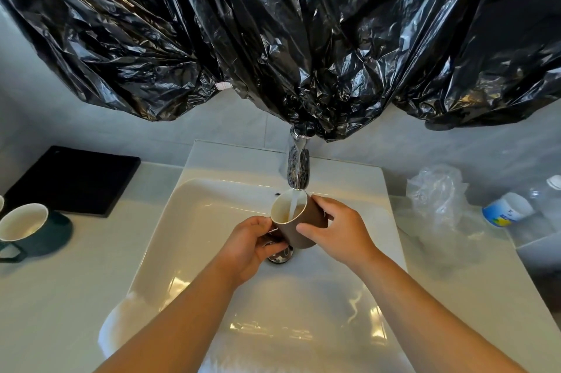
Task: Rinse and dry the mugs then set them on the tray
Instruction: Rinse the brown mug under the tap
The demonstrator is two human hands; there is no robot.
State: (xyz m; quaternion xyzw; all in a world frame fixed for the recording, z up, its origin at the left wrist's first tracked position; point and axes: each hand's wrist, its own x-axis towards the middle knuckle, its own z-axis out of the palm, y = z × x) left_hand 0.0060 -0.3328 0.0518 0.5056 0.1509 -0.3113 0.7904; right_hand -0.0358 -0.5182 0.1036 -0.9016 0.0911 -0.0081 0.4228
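**Brown mug under the running tap, held in both hands**

Brown on the outside and cream within, the mug (pixel 306 225) is tilted over the white sink (pixel 194 220), its mouth turned up towards the chrome tap (pixel 299 166). A stream of water (pixel 294 205) falls straight into it and pools inside. The person's left hand (pixel 252 243) grips the mug's lower left side, fingers curled in where the handle seems to be. The right hand (pixel 337 231) wraps round the mug's body, thumb on the near side and fingers over the far side. Just below the mug lies the metal drain (pixel 280 255), partly hidden by the left hand.

On the counter to the left stands a dark green mug (pixel 33 230), upright, with a black tray (pixel 73 179) just behind it. To the right of the sink lie a crumpled clear plastic bag (pixel 437 193) and a white jar with a blue label (pixel 504 211). Black plastic sheeting (pixel 273 23) hangs across the wall above the tap.
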